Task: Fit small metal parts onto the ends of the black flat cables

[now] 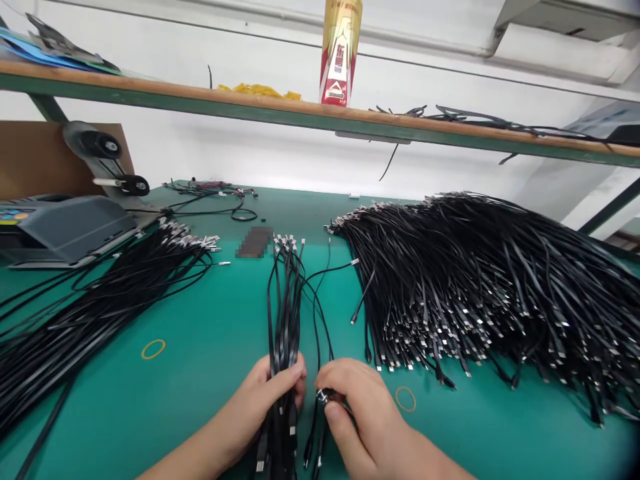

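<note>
My left hand (263,397) is closed around a bundle of flat black USB cables (286,313), with the thumb across the front. White-tipped plugs fan out at the bundle's far end; metal USB plugs hang below the fist. Just to the right, my right hand (363,410) is curled closed, thumb and forefinger pinching black cable ends (325,397) with a shiny metal tip. The fingers hide most of what is in that grip. Between the hands, a few loose black cables (319,333) lie along the green mat (215,373).
A big heap of black cables (450,280) covers the right side, and another pile (110,300) lies left. Yellow rubber bands (153,349) rest on the mat. A grey tape-dispenser-like machine (75,227) stands back left. Overhead, a shelf (280,107) carries a drink can (341,53).
</note>
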`<state>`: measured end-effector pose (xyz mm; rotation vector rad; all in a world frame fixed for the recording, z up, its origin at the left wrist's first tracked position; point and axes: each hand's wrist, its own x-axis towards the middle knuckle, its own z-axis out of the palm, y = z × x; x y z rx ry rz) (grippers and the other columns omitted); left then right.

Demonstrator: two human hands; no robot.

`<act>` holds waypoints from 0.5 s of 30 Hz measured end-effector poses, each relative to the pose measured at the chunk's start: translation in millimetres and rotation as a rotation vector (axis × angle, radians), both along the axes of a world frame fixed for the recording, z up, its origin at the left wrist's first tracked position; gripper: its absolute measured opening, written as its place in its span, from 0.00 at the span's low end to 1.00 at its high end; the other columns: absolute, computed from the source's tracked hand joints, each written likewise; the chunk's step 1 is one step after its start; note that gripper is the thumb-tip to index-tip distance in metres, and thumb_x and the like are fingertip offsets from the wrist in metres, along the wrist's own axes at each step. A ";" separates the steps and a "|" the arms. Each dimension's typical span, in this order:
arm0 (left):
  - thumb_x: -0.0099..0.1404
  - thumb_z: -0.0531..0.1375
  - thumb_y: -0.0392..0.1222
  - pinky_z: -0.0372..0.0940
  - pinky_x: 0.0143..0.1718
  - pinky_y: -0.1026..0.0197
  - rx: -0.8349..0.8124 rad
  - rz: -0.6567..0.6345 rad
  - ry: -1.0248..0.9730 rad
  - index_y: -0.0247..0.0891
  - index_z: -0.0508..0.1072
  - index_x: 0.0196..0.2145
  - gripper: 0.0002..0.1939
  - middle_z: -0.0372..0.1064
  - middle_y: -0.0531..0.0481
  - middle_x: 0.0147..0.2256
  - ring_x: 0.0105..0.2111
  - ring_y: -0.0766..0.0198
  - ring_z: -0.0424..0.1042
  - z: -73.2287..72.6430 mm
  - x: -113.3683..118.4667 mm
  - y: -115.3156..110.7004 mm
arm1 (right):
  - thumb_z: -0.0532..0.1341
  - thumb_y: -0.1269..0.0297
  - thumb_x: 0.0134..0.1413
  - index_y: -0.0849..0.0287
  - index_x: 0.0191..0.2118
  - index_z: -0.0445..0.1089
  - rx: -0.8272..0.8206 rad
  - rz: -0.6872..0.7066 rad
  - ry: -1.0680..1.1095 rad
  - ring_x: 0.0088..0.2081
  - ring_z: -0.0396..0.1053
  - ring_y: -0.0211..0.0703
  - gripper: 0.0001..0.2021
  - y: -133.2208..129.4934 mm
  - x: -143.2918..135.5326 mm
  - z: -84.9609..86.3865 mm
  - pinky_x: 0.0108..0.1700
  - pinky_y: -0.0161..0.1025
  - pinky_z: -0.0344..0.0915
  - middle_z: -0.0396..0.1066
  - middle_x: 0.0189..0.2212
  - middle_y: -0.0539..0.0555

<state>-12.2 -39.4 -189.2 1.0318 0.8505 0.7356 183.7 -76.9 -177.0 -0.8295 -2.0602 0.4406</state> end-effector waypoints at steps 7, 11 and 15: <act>0.61 0.61 0.42 0.59 0.30 0.64 -0.082 0.041 -0.216 0.36 0.74 0.40 0.10 0.57 0.56 0.24 0.26 0.67 0.58 -4.7 -3.1 -1.0 | 0.51 0.71 0.64 0.56 0.48 0.62 -0.100 0.113 0.040 0.42 0.69 0.44 0.10 3.7 -3.2 -2.0 0.45 0.43 0.66 0.71 0.40 0.55; 0.58 0.66 0.44 0.64 0.33 0.63 -0.081 0.072 -0.110 0.37 0.75 0.41 0.14 0.66 0.53 0.30 0.31 0.64 0.66 -0.7 -2.4 0.4 | 0.50 0.67 0.67 0.57 0.45 0.64 -0.287 0.126 0.108 0.41 0.67 0.42 0.08 5.1 -6.4 -4.0 0.45 0.41 0.66 0.68 0.40 0.54; 0.57 0.70 0.47 0.65 0.37 0.63 -0.047 0.059 -0.061 0.37 0.74 0.39 0.15 0.70 0.52 0.32 0.34 0.63 0.68 3.8 -0.3 1.3 | 0.50 0.64 0.69 0.58 0.44 0.65 -0.362 0.128 0.167 0.40 0.65 0.41 0.09 3.9 -8.0 -3.5 0.44 0.40 0.64 0.65 0.38 0.54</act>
